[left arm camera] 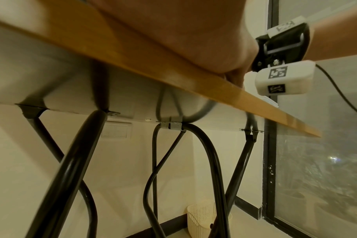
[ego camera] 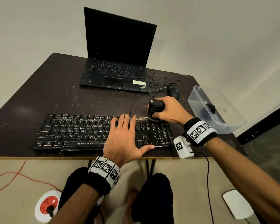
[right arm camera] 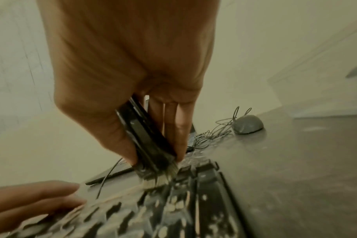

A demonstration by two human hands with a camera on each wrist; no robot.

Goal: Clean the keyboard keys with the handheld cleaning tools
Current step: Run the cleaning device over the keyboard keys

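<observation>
A black dusty keyboard point(ego camera: 74, 131) lies along the front of the dark table point(ego camera: 58, 88). My left hand point(ego camera: 124, 138) lies flat on its right-middle keys, fingers straight, thumb along the front edge. My right hand point(ego camera: 168, 110) grips a black cleaning brush point(ego camera: 154, 110) upright over the keyboard's far right top row. In the right wrist view the brush point(right arm camera: 145, 138) is held between thumb and fingers, its pale bristles point(right arm camera: 165, 175) splayed on the keys point(right arm camera: 173, 209). The left wrist view shows only my palm point(left arm camera: 194, 32) over the table's edge point(left arm camera: 132, 56).
An open black laptop point(ego camera: 118, 50) stands at the back. A mouse point(ego camera: 174, 93) with tangled cable sits behind my right hand. A clear plastic box point(ego camera: 215, 109) holding a small black tool rests at the right edge. Under the table are black legs point(left arm camera: 71, 161) and a basket point(left arm camera: 202, 219).
</observation>
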